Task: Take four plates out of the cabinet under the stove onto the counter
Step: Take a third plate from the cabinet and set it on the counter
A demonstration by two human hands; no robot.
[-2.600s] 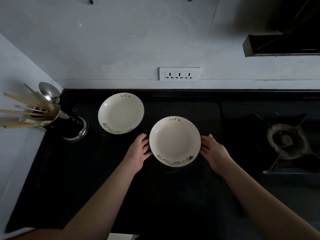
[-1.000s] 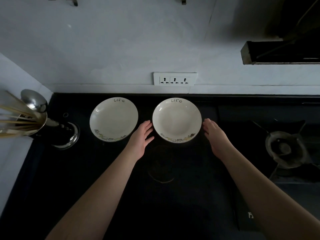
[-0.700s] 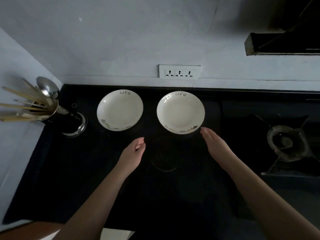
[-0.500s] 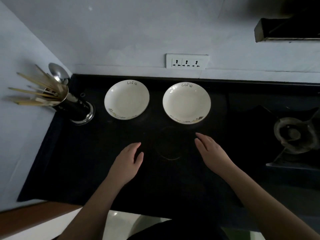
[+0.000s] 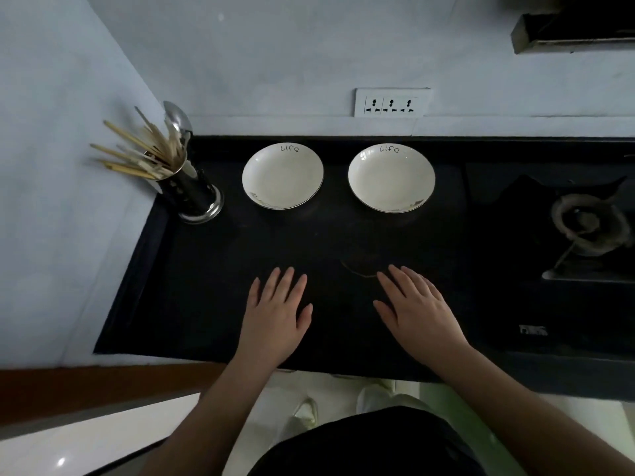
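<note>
Two cream plates with "life" written on the rim sit side by side at the back of the black counter [image 5: 343, 331]: the left plate [image 5: 282, 176] and the right plate [image 5: 391, 177]. My left hand [image 5: 276, 316] hovers flat over the counter's front part, fingers spread, holding nothing. My right hand [image 5: 417, 310] is beside it, also flat and empty. Both hands are well short of the plates. The cabinet under the stove is out of sight.
A steel utensil holder [image 5: 187, 190] with chopsticks and a spoon stands at the counter's back left corner. A gas burner [image 5: 589, 223] is at the right. A wall socket strip [image 5: 391, 102] is above the plates. White shoes and floor show below the counter edge.
Both hands let go of the right plate after sliding it to the back beside the left plate. They have drawn back toward the counter's front edge, and the view has tilted down.
</note>
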